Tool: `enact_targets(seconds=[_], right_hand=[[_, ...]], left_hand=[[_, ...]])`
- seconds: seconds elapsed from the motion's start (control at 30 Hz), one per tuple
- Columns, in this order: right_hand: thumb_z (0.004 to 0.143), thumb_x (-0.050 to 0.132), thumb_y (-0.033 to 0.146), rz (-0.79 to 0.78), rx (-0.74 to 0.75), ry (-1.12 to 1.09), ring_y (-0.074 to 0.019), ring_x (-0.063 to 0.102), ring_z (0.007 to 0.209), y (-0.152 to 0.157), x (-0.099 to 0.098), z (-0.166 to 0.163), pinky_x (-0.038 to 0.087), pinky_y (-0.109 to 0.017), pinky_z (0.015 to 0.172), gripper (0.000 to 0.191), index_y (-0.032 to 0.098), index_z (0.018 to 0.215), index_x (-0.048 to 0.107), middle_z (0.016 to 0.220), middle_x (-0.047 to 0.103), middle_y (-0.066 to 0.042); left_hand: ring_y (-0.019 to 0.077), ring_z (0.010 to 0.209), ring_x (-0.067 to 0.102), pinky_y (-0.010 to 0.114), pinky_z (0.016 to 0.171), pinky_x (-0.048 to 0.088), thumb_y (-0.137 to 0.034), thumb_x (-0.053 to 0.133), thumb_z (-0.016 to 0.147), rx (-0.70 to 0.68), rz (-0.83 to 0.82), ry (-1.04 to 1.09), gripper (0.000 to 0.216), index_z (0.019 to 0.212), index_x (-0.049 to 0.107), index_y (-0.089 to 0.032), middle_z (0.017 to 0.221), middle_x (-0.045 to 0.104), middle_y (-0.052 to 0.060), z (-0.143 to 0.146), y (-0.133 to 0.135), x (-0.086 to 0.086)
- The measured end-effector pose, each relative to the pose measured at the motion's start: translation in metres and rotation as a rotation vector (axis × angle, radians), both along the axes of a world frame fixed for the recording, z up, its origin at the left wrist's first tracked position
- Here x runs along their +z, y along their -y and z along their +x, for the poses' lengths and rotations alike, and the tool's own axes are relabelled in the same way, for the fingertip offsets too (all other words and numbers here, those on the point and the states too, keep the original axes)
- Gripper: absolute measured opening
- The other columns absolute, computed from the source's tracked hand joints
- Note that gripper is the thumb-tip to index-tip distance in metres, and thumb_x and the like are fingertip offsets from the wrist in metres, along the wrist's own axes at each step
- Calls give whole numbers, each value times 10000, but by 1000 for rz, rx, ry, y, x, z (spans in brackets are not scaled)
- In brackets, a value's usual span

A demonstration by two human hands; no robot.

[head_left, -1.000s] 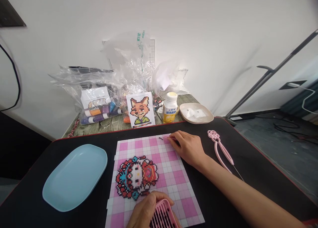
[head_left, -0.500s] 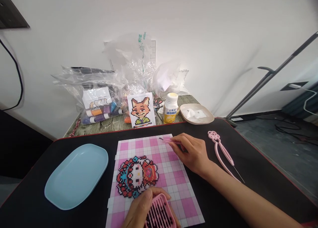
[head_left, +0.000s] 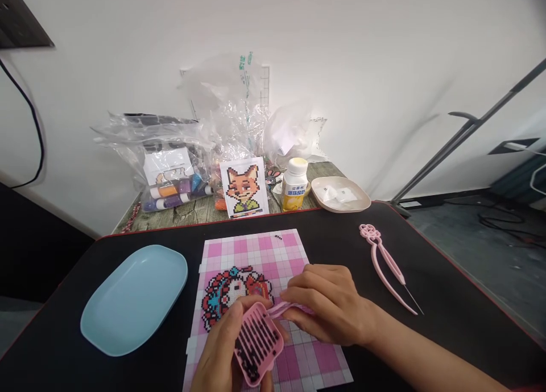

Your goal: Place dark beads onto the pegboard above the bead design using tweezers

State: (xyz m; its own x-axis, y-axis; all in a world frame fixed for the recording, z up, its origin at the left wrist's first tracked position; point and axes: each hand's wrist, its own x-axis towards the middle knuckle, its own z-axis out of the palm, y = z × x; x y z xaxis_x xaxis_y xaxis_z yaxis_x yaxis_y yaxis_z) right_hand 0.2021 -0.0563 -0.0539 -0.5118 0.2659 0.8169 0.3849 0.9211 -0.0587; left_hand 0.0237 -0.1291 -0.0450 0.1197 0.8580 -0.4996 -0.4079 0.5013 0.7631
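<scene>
My left hand (head_left: 222,346) grips a small pink ridged bead tray (head_left: 259,342), tilted, with black beads lying in its grooves. Pink tweezers (head_left: 294,308) are pinched in my right hand (head_left: 328,304), their tips at the tray's upper right edge. Whether a bead sits between the tips cannot be made out. Beneath both hands lies a pink and white checked pegboard (head_left: 328,358). On it is a round bead picture (head_left: 217,295) in red, black, white and teal, partly covered by my left hand. A short row of black beads (head_left: 278,237) stands near the board's far edge.
A blue tray (head_left: 136,301) lies to the left. On the right rests a pink tweezer-like tool (head_left: 386,261) beside a thin needle. Behind stand a fox pattern card (head_left: 244,187), a yellow-white bottle (head_left: 295,184), a beige dish (head_left: 362,201) and plastic bags of bead tubes (head_left: 170,176).
My right hand has come back from the board's far edge with the tweezers to the bead tray. My left hand has raised the tray and turned it toward them.
</scene>
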Motion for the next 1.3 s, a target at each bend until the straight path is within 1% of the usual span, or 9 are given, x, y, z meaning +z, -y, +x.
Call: enact_targets(seconds=[0.13,0.4,0.6,0.73,0.8,0.9,0.97,1.1,1.3], right_hand=[[938,510,241,-13,-2,38,-92,544,551,0,1,-1,424,-216,514,159,131,864,597,671,640,-13],[933,521,243,-10,-23,39,-96,533,547,2,1,-2,416,-219,502,155,138,854,603,661,643,-8],[937,516,245,-8,-17,43,-92,530,544,2,3,-2,413,-215,501,153,145,854,598,661,645,-3],[923,543,244,-10,-13,55,-91,530,546,3,2,-2,408,-219,497,129,144,864,598,662,646,2],[918,550,245,-10,-16,63,-89,529,541,3,1,-2,407,-219,494,121,146,868,599,661,646,6],[912,559,247,-3,-28,75,-88,535,540,2,0,-2,406,-221,490,119,145,866,600,667,645,5],[906,569,245,2,-30,83,-90,530,536,2,0,-2,403,-226,484,115,143,862,599,667,644,6],[897,580,237,14,-25,104,-92,527,538,2,-1,-2,400,-231,481,107,139,860,595,669,637,9],[894,582,224,25,-29,121,-88,525,534,1,-1,-1,403,-225,478,85,149,856,589,668,633,15]], left_hand=[[103,323,549,208,363,417,-538,450,896,-21,2,-13,426,1041,580,-159,710,711,37,2,-1,2],[131,328,558,271,409,476,-522,549,858,-38,80,-1,478,1182,576,-171,745,735,60,-8,2,-15],[148,317,550,268,425,486,-499,497,891,-68,73,-14,475,1197,590,-148,499,637,-16,-8,-1,-14],[157,331,555,263,456,494,-495,494,893,-78,97,-17,461,1183,607,-154,402,566,-44,-8,-2,-15],[153,323,545,266,436,484,-510,513,876,-72,94,-24,469,1177,611,-163,443,598,-33,-8,-2,-16],[143,313,548,268,386,452,-529,553,844,-59,79,-49,466,1162,613,-194,639,702,16,-9,-1,-16],[142,322,562,272,397,458,-529,548,848,-56,70,-47,463,1171,604,-202,727,726,36,-9,-1,-15],[136,330,564,272,416,468,-513,514,876,-74,62,-25,466,1206,588,-191,754,732,45,-8,-2,-13],[149,441,622,261,440,496,-521,545,857,-33,59,-32,457,1133,630,-166,862,737,83,-8,-3,-14]])
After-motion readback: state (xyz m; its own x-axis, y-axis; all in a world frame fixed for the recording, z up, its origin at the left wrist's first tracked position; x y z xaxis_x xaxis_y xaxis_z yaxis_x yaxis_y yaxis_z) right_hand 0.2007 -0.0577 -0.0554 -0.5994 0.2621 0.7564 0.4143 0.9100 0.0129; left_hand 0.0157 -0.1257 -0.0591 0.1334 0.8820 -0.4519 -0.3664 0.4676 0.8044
